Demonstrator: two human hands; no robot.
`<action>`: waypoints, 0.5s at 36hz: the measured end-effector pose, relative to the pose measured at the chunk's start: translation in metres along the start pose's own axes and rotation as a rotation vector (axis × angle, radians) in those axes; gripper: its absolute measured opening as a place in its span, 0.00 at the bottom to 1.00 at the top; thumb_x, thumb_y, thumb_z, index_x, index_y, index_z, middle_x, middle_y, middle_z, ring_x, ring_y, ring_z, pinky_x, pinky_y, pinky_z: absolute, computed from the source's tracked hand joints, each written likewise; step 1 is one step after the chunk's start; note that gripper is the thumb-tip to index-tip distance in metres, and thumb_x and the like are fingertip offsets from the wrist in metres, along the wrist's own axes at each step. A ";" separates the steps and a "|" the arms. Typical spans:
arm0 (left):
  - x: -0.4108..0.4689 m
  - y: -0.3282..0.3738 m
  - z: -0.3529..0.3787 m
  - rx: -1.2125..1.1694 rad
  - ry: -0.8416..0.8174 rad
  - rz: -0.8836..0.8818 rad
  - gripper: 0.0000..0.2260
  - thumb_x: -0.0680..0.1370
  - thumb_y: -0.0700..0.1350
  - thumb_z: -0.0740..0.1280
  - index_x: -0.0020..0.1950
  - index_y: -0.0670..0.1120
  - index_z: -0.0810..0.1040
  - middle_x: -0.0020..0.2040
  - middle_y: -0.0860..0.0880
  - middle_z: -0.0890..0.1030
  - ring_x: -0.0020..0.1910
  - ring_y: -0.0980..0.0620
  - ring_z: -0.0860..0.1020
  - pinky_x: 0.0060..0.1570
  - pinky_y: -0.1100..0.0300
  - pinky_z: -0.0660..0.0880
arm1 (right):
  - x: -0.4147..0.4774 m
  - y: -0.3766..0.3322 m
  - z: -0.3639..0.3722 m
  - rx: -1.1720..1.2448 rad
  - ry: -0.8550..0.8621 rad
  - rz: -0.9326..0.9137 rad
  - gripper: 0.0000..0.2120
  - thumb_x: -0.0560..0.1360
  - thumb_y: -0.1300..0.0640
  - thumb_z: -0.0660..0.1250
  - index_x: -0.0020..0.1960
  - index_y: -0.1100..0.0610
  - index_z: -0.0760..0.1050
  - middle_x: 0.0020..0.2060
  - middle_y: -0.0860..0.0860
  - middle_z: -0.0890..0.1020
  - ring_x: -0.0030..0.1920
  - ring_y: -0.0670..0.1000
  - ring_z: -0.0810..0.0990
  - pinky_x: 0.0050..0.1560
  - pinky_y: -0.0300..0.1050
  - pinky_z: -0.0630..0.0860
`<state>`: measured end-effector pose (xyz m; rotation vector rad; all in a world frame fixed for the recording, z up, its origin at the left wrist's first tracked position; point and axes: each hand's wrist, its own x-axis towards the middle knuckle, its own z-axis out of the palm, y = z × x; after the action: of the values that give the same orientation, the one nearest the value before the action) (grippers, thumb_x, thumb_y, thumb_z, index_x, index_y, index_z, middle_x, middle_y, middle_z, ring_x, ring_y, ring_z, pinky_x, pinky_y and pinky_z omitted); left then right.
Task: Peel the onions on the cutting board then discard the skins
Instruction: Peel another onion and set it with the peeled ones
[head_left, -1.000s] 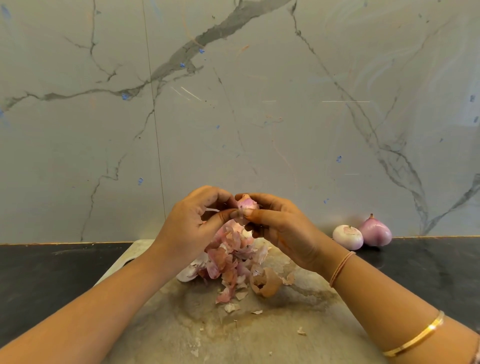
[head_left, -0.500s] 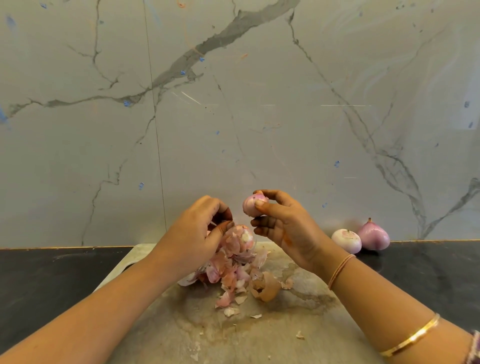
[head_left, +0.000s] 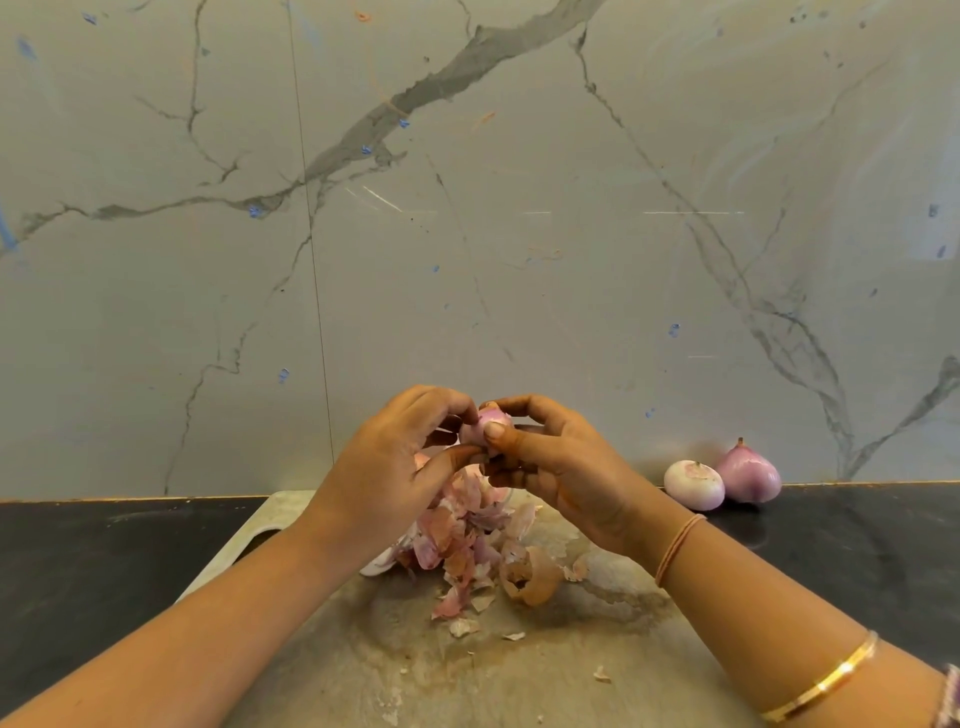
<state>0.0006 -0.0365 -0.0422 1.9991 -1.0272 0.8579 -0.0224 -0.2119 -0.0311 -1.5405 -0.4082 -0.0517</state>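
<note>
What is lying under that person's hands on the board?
A heap of pink and brown onion skins on the cutting board, below the onion held by the left hand and right hand. The left hand covers the heap's left edge, so that part is hidden.

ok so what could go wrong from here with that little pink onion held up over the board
The small pink onion is held up between the fingers of the left hand and right hand, so it may slip into the heap of pink and brown papery skins below. Loose flakes lie scattered across the worn pale cutting board and could be missed when discarding.
</note>
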 end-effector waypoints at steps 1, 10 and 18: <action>0.000 0.000 0.000 0.002 0.007 0.012 0.11 0.75 0.39 0.69 0.53 0.52 0.75 0.50 0.54 0.78 0.50 0.55 0.79 0.50 0.65 0.78 | 0.000 0.000 0.000 0.006 0.003 0.003 0.26 0.67 0.50 0.70 0.62 0.58 0.72 0.48 0.56 0.82 0.44 0.53 0.81 0.50 0.45 0.80; 0.001 0.002 0.000 0.061 0.027 0.013 0.09 0.74 0.35 0.69 0.48 0.49 0.77 0.52 0.61 0.73 0.54 0.61 0.74 0.50 0.74 0.73 | 0.001 0.000 -0.001 0.080 0.007 0.014 0.11 0.76 0.57 0.67 0.58 0.56 0.73 0.43 0.55 0.82 0.41 0.52 0.81 0.45 0.42 0.79; 0.001 0.004 0.000 0.089 0.011 -0.036 0.09 0.75 0.38 0.69 0.46 0.51 0.74 0.52 0.64 0.71 0.54 0.64 0.73 0.50 0.76 0.71 | 0.004 0.000 -0.005 0.258 0.121 0.027 0.11 0.78 0.59 0.65 0.59 0.60 0.73 0.46 0.58 0.81 0.38 0.50 0.80 0.39 0.41 0.78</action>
<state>-0.0024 -0.0388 -0.0404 2.0782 -0.9593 0.9084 -0.0179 -0.2155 -0.0298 -1.2806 -0.2857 -0.0683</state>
